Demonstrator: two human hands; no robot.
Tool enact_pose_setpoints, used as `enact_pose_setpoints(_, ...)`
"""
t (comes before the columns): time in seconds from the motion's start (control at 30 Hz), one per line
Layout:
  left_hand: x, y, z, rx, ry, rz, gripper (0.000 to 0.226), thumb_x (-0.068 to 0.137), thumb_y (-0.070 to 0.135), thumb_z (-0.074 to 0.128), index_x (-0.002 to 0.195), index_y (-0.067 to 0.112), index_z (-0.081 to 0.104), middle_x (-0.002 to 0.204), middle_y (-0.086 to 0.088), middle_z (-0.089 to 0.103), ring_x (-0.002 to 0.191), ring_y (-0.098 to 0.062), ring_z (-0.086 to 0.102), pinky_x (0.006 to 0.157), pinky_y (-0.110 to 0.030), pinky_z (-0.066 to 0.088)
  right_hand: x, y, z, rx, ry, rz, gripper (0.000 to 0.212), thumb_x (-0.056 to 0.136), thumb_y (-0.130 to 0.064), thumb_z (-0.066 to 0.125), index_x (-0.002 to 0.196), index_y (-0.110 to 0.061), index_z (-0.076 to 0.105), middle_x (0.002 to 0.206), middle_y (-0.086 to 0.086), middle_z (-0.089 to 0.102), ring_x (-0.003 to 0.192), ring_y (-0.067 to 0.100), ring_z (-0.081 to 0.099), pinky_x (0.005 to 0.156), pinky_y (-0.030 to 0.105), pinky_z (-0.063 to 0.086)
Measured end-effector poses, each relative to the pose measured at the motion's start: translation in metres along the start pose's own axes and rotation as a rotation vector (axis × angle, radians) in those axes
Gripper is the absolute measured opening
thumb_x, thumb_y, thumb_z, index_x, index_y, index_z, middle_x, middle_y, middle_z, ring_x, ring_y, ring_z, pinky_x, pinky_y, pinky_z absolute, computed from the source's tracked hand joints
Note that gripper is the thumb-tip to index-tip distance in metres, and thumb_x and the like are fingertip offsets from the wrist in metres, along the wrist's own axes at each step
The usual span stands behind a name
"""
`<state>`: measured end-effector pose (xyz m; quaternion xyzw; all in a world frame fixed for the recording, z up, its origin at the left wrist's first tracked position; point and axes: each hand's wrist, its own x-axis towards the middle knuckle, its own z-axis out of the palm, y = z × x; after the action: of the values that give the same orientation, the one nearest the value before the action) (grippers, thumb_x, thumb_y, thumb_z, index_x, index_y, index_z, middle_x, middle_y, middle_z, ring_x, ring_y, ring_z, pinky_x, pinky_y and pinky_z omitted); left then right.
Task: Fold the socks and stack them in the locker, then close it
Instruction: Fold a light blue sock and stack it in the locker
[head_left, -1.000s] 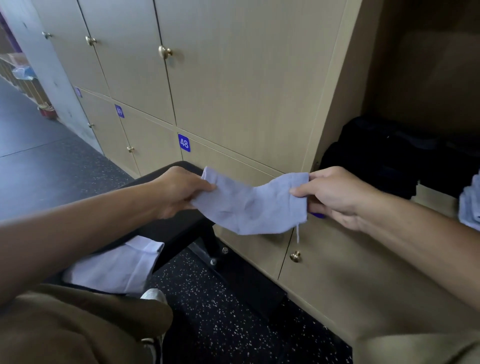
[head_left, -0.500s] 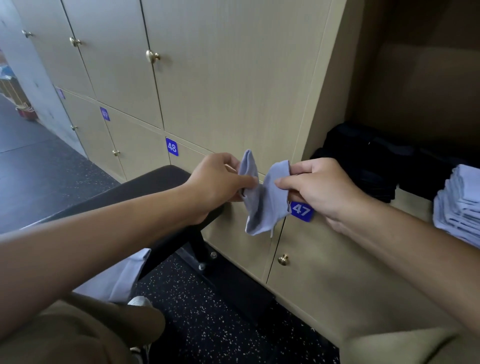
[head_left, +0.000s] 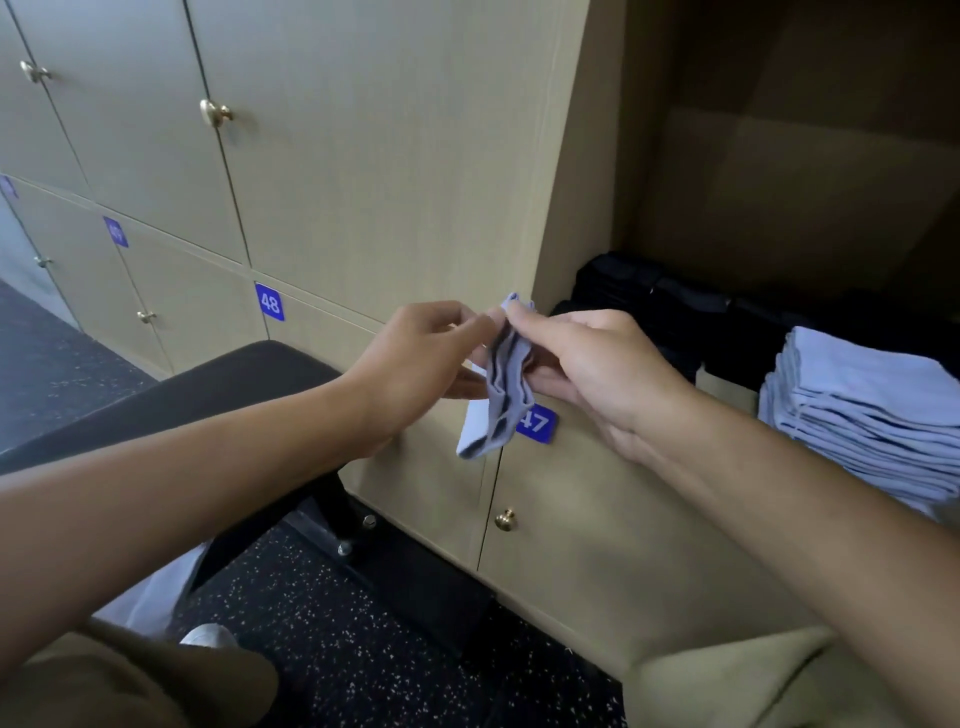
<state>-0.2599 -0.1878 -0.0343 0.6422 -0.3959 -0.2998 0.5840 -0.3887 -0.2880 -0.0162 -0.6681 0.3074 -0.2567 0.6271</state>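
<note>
Now: two hands, left hand and right hand, pinch one soft pale-blue sock folded mid-frame | one stack of folded socks in open locker, right

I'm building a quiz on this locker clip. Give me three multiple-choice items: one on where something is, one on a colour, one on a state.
1. Where is the stack of folded socks?
A. On the bench
B. Inside the open locker, at the right
C. On the floor

2. What colour is the number plate 48?
A. Blue
B. Red
C. Green

3. How is the sock held?
A. Lying flat on the bench
B. Spread wide between the hands
C. Folded, pinched by both hands

Answers: B, the stack sits in the open compartment; A, white digits on blue; C, the left hand and right hand meet on it.
</note>
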Motion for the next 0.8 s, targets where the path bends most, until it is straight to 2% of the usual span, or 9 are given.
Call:
enact_pose_setpoints(0.13,-0.001,0.003,0.003,0.017,-0.059,0.04,0.051,0.106,0.039,0.048,0.112,-0.009,0.066,0.103,-0.023,0.071,0.094,-0.036,0.073,0.082,-0.031,0.06,-0.004,-0.003,-0.008,0.014,-0.028,0.006,0.035,0.096,-0.03,0.069,0.105,0.003,0.074,0.098,0.013,0.078,0.089,0.02,0.077,0.08,0.027,0.062)
enact_pose_setpoints(0.23,-0.003,0.003,0.004,-0.03,-0.08,0.043,0.049,0.107,0.04,0.046,0.11,-0.001,0.072,0.107,-0.023,0.071,0.087,-0.03,0.073,0.081,-0.029,0.058,-0.006,-0.007,-0.013,0.022,-0.017,0.009,0.038,0.094,-0.031,0.071,0.103,0.005,0.072,0.099,0.015,0.077,0.092,0.022,0.077,0.087,0.032,0.061)
enact_pose_setpoints(0.33,-0.002,0.004,0.005,-0.087,-0.105,0.034,0.056,0.107,0.046,0.04,0.11,0.0,0.072,0.112,-0.022,0.071,0.087,-0.027,0.069,0.083,-0.033,0.057,-0.01,-0.007,-0.015,-0.048,0.024,-0.015,0.03,0.089,-0.028,0.077,0.098,0.0,0.073,0.096,0.012,0.078,0.09,0.021,0.077,0.092,0.037,0.06)
enact_pose_setpoints(0.43,-0.003,0.006,0.007,-0.097,-0.139,0.06,0.059,0.108,0.046,0.037,0.112,-0.001,0.072,0.113,-0.018,0.072,0.089,-0.026,0.069,0.083,-0.034,0.059,-0.013,-0.007,-0.016,-0.106,0.099,-0.062,0.009,0.087,-0.014,0.077,0.093,-0.012,0.072,0.092,0.005,0.078,0.086,0.018,0.076,0.08,0.03,0.061)
enact_pose_setpoints(0.47,-0.003,0.008,0.007,-0.092,-0.132,0.076,0.057,0.108,0.044,0.037,0.112,0.0,0.073,0.113,-0.015,0.073,0.089,-0.025,0.07,0.082,-0.033,0.059,-0.013,-0.008,-0.017,-0.115,0.124,-0.071,0.008,0.089,-0.008,0.074,0.093,-0.014,0.07,0.093,0.006,0.078,0.087,0.018,0.075,0.078,0.03,0.06)
enact_pose_setpoints(0.6,0.003,0.006,0.006,0.125,0.061,0.252,0.027,0.104,0.034,0.054,0.104,0.014,0.073,0.108,-0.001,0.074,0.086,-0.013,0.064,0.076,-0.028,0.053,-0.009,-0.014,-0.026,-0.09,0.162,-0.087,0.019,0.092,0.003,0.062,0.095,-0.014,0.07,0.103,0.014,0.076,0.1,0.028,0.073,0.091,0.044,0.057)
enact_pose_setpoints(0.67,0.009,0.004,0.003,0.166,0.19,0.254,0.004,0.099,0.027,0.064,0.098,0.023,0.065,0.103,0.009,0.068,0.08,-0.006,0.056,0.072,-0.023,0.048,-0.007,-0.018,-0.035,-0.02,0.134,-0.086,0.02,0.094,0.002,0.061,0.106,-0.011,0.07,0.106,0.01,0.077,0.1,0.026,0.074,0.095,0.047,0.058)
enact_pose_setpoints(0.73,0.014,0.006,0.002,0.079,0.216,0.171,0.014,0.095,0.022,0.069,0.097,0.026,0.056,0.099,0.011,0.063,0.081,-0.006,0.053,0.072,-0.023,0.042,-0.006,-0.022,-0.045,0.044,0.091,-0.092,0.024,0.096,0.002,0.06,0.116,-0.008,0.068,0.108,0.008,0.077,0.101,0.023,0.074,0.095,0.043,0.058)
enact_pose_setpoints(0.8,0.019,0.01,0.001,-0.099,0.111,0.085,0.021,0.095,0.019,0.068,0.1,0.025,0.049,0.092,0.006,0.064,0.082,-0.014,0.055,0.073,-0.03,0.041,-0.005,-0.026,-0.055,0.091,0.042,-0.1,0.028,0.097,0.002,0.06,0.122,-0.006,0.067,0.11,0.008,0.077,0.102,0.021,0.074,0.093,0.037,0.058)
